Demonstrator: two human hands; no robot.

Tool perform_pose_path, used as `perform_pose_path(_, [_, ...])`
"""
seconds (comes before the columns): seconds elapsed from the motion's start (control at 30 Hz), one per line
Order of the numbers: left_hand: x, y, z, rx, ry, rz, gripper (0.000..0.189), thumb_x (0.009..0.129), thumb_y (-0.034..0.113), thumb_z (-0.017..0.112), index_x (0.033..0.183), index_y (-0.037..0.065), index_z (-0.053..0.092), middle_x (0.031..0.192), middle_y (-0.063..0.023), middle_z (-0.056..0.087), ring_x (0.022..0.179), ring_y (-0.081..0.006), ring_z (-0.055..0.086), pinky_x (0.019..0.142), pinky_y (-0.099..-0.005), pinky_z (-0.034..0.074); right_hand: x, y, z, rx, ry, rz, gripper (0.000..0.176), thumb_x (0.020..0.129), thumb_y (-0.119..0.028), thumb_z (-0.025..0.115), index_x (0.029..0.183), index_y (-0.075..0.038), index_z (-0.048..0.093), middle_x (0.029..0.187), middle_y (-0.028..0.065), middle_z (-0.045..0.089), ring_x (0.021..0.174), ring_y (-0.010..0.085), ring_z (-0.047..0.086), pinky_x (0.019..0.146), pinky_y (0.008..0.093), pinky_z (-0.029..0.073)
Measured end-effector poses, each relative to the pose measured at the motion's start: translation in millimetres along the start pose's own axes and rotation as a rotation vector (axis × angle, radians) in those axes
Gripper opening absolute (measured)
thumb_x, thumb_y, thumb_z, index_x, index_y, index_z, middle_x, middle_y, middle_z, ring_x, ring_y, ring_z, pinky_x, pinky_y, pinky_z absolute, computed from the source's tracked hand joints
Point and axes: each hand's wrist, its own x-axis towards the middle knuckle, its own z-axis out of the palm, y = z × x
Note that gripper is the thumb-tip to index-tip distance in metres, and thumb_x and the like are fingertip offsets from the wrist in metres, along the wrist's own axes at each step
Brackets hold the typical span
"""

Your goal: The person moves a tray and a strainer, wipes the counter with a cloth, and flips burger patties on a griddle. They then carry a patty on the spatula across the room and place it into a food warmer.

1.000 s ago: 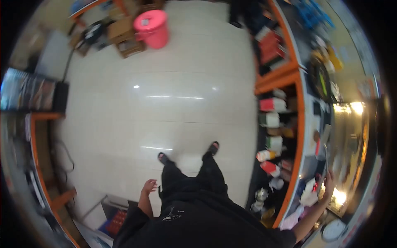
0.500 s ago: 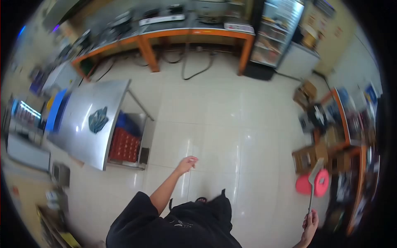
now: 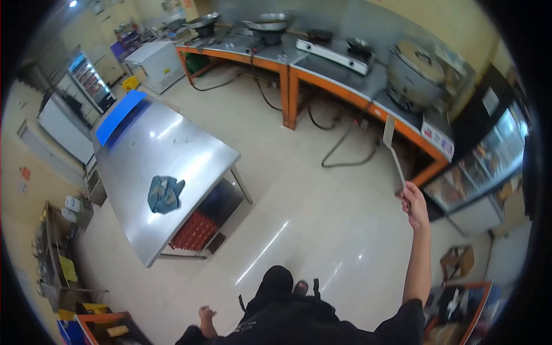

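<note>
My right hand is closed around the handle of a slotted spatula, held up and out to the right, its slotted blade pointing up. Behind the blade in this view runs the orange edge of the cooking counter. Low beside my body, my left hand hangs with loosely bent fingers, the thumb apart, and nothing visible in it. Nearest to it stands the steel table, with a crumpled dark green cloth or bag on top.
Along the counter stand woks, a two-burner gas stove and a large lidded pot. Hoses trail on the floor below. A glass-door fridge is at right. Red egg trays sit under the table.
My view has turned right toward the counter, with the stove and pot now closer. My right hand has risen with the spatula; my left hand has dropped lower beside me.
</note>
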Motion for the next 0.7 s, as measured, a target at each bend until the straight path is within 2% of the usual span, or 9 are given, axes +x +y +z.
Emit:
perform_pose_path(0.03, [-28.1,-8.3,19.6,0.859,-0.015,0.127,0.029,0.083,0.02,0.063,0.105,0.002,0.06,0.093,-0.0132,0.064,0.076,-0.0168,0.061,0.075,-0.0388,0.051,56.3,-19.9,20.5,0.011,-0.031,-0.01,0.022,0.091,-0.016,0.052,0.111,-0.007,0.054,0.076,-0.0029,0.05,0.053,0.0038,0.041,0.043,0.0171,0.029])
perform_pose_path(0.07, [-41.4,-12.7,37.7,0.949,-0.101,0.152,0.029,0.083,0.022,0.061,0.105,0.003,0.061,0.09,-0.0124,0.064,0.074,-0.017,0.06,0.073,-0.0387,0.051,111.2,-37.3,42.6,0.024,-0.059,-0.022,0.02,0.092,-0.017,0.052,0.109,-0.008,0.055,0.075,-0.0031,0.049,0.053,0.0036,0.041,0.043,0.0168,0.029])
perform_pose_path(0.23, [-63.8,-20.8,168.7,0.798,-0.411,0.195,0.032,0.087,0.034,0.055,0.105,0.007,0.062,0.076,-0.0085,0.061,0.067,-0.0179,0.059,0.066,-0.0387,0.05,355.7,-86.0,134.4,-0.059,-0.056,-0.14,0.012,0.094,-0.02,0.049,0.091,-0.01,0.055,0.072,-0.0041,0.048,0.049,0.003,0.038,0.039,0.0176,0.028])
perform_pose_path(0.27, [-55.8,-23.4,195.6,0.66,-0.543,0.308,0.034,0.088,0.036,0.054,0.105,0.008,0.063,0.073,-0.0077,0.06,0.066,-0.018,0.058,0.065,-0.0387,0.049,393.5,-102.4,152.2,-0.041,-0.013,-0.088,0.014,0.093,-0.021,0.052,0.084,-0.01,0.055,0.069,-0.0033,0.047,0.049,0.0034,0.039,0.039,0.0181,0.027])
perform_pose_path(0.33, [-50.5,-26.3,248.3,0.025,-0.853,0.377,0.036,0.09,0.04,0.051,0.105,0.01,0.063,0.068,-0.0062,0.059,0.063,-0.0184,0.057,0.062,-0.0386,0.049,476.8,-125.9,173.2,-0.045,-0.026,-0.132,0.008,0.091,-0.016,0.053,0.087,-0.009,0.056,0.07,-0.0024,0.048,0.048,0.0037,0.038,0.038,0.0189,0.027])
perform_pose_path(0.4, [-26.6,62.7,362.0,0.4,-0.371,-0.442,0.027,0.086,0.032,0.053,0.096,0.01,0.063,0.054,-0.0003,0.041,0.043,-0.0123,0.038,0.04,-0.0301,0.037,549.4,-159.2,195.3,-0.1,0.01,-0.136,0.015,0.084,-0.009,0.054,0.099,-0.008,0.054,0.071,-0.0005,0.048,0.047,0.0047,0.038,0.037,0.0202,0.026])
perform_pose_path(0.47, [-31.8,140.3,458.5,0.448,-0.399,-0.126,0.03,0.088,0.033,0.051,0.104,0.01,0.061,0.055,0.0029,0.035,0.047,-0.0108,0.037,0.048,-0.0309,0.042,622.7,-174.3,205.9,-0.159,0.045,-0.144,0.024,0.081,-0.007,0.054,0.105,-0.008,0.051,0.071,0.0005,0.048,0.048,0.0052,0.037,0.036,0.0207,0.026])
perform_pose_path(0.6, [-71.1,287.2,633.6,0.207,-0.481,0.181,0.029,0.091,0.03,0.047,0.102,0.01,0.064,0.055,0.0043,0.03,0.049,-0.0088,0.033,0.061,-0.0328,0.047,773.3,-201.8,246.5,-0.188,0.061,-0.171,0.038,0.077,-0.003,0.052,0.114,-0.005,0.044,0.073,0.0045,0.05,0.047,0.008,0.04,0.037,0.0238,0.028])
perform_pose_path(0.7, [-61.7,323.2,717.2,0.097,-0.493,0.217,0.034,0.094,0.035,0.042,0.102,0.01,0.064,0.054,0.0068,0.026,0.048,-0.0079,0.031,0.065,-0.0334,0.048,918.9,-199.8,276.5,-0.309,0.102,-0.245,0.039,0.076,-0.003,0.051,0.115,-0.005,0.044,0.072,0.0068,0.051,0.047,0.0102,0.042,0.036,0.0255,0.028])
